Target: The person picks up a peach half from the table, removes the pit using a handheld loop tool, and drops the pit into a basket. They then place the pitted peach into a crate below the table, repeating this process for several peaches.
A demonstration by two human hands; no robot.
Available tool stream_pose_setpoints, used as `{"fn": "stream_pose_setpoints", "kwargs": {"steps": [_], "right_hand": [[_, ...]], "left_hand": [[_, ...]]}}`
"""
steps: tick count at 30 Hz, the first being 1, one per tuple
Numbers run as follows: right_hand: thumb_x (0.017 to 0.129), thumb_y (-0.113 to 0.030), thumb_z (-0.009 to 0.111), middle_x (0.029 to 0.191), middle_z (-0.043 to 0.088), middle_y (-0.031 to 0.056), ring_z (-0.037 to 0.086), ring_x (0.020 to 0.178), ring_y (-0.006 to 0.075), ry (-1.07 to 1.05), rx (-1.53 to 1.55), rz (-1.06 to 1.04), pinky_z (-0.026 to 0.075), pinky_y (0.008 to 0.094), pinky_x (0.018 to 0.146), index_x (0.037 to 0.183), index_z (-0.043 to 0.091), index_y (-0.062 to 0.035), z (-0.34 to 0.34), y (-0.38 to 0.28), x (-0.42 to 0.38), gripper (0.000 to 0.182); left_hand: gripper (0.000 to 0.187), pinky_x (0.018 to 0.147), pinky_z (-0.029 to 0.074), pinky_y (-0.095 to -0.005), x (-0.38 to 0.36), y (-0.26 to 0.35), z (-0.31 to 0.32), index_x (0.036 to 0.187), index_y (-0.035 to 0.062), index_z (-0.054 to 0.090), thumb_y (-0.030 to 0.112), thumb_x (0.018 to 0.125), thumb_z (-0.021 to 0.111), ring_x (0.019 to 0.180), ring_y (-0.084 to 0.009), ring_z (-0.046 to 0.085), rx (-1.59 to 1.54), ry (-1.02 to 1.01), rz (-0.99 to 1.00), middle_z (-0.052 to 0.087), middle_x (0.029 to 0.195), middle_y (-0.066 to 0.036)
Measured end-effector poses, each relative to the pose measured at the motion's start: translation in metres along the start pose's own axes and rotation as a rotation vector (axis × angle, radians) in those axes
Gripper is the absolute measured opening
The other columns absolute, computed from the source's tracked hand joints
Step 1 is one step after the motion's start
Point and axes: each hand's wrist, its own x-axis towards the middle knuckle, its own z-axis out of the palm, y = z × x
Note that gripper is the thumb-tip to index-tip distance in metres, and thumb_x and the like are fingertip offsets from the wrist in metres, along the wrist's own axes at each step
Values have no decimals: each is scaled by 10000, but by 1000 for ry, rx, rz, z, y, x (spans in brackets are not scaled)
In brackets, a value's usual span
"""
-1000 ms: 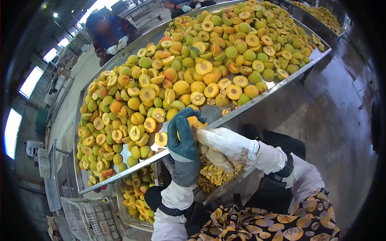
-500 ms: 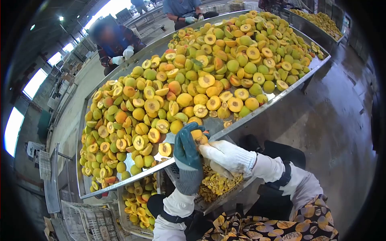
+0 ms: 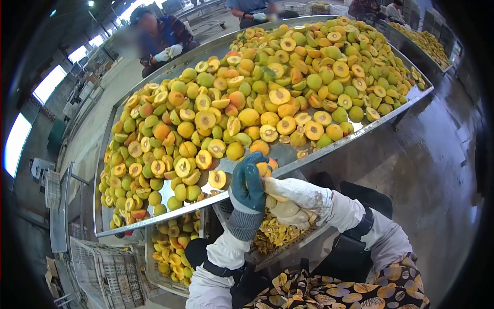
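Observation:
My left hand, in a grey glove with a teal coating, is closed around a yellow peach half at the near edge of the metal table. My right hand, in a white glove, is curled up against it from the right, its fingertips beside the fruit. Whatever the right fingers grip is hidden by the glove. Many halved peaches, yellow to green and several with pits showing, are heaped on the steel table. Below my hands, a crate holds yellow scraps.
Left of the scrap crate, another crate contains peach halves. Stacked plastic crates stand at lower left. Across the table sit people in gloves, one in a dark checked jacket. A second fruit table is at far right.
The view has shifted slightly, so the table sits a little lower and to the right. Both my hands stay together at the peach half, and the right fingers look more curled.

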Motion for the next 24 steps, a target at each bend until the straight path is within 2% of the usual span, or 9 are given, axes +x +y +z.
{"fn": "stream_pose_setpoints", "kwargs": {"steps": [4, 7, 11, 14, 15, 16, 17, 19, 24], "right_hand": [[1004, -574, 483, 523, 428, -53, 333, 310, 80, 236, -330, 17, 283, 249, 281, 936, 535, -92, 14, -1, 4, 490], [1014, -564, 468, 520, 421, -54, 351, 314, 63, -175, 199, 100, 282, 236, 278, 934, 528, -85, -8, 4, 12, 489], [1017, -559, 460, 503, 444, -45, 407, 321, 74, -241, 254, 162, 303, 235, 285, 938, 554, -67, -14, 6, 21, 507], [975, -574, 535, 508, 461, -18, 449, 347, 105, 50, -196, 91, 347, 269, 307, 942, 580, -59, 9, -2, 18, 517], [971, -533, 554, 513, 515, 72, 522, 372, 198, 150, -424, 135, 401, 339, 351, 907, 587, -50, 14, -6, 23, 488], [959, -522, 564, 516, 533, 121, 541, 391, 252, 247, -940, -300, 409, 378, 363, 875, 575, -51, 0, 12, 36, 479], [946, -511, 574, 518, 550, 169, 561, 409, 306, 332, -1423, -761, 417, 416, 375, 843, 562, -52, -16, 30, 47, 471], [926, -511, 609, 574, 595, 154, 629, 521, 367, 379, -1819, -586, 499, 449, 475, 829, 583, -66, -1, 22, 33, 456], [922, -547, 535, 784, 705, 206, 705, 749, 386, 378, -1846, 13, 563, 476, 685, 988, 687, -41, -23, 35, 36, 533]], "left_hand": [[510, 840, 545, -347, -5, -6, -3, 1207, -24, 578, 410, 1091, 337, 940, -218, 663, -247, -36, -225, 676, 1086, -135], [591, 841, 549, -344, -2, -22, -20, 1213, -13, 584, 493, 1079, 310, 914, -210, 669, -392, -178, -284, 683, 1061, -132], [553, 865, 525, -317, 12, 6, -41, 1158, 16, 635, 476, 1080, 338, 938, -187, 671, -354, -340, -444, 700, 1008, -103], [525, 865, 523, -315, 19, -6, -55, 1141, 5, 637, 443, 1086, 351, 915, -176, 671, -125, -442, -303, 700, 981, -98], [517, 866, 523, -317, 21, -7, -59, 1134, 1, 638, 432, 1087, 357, 912, -177, 670, -42, -460, -211, 699, 981, -98], [466, 871, 523, -328, 20, -2, -65, 1105, -5, 647, 383, 1088, 389, 909, -190, 668, -51, -450, -387, 701, 972, -98], [433, 870, 522, -333, 15, -26, -74, 1082, -9, 656, 339, 1087, 398, 898, -201, 667, -43, -449, -144, 702, 952, -107], [421, 862, 523, -340, 11, -17, -106, 1089, -4, 655, 339, 1078, 411, 898, -219, 671, -6, -326, -370, 706, 952, -125], [479, 782, 529, -403, -31, -25, -228, 948, 27, 692, 421, 1042, 436, 817, -315, 678, 717, -83, -616, 708, 888, -174]]}}
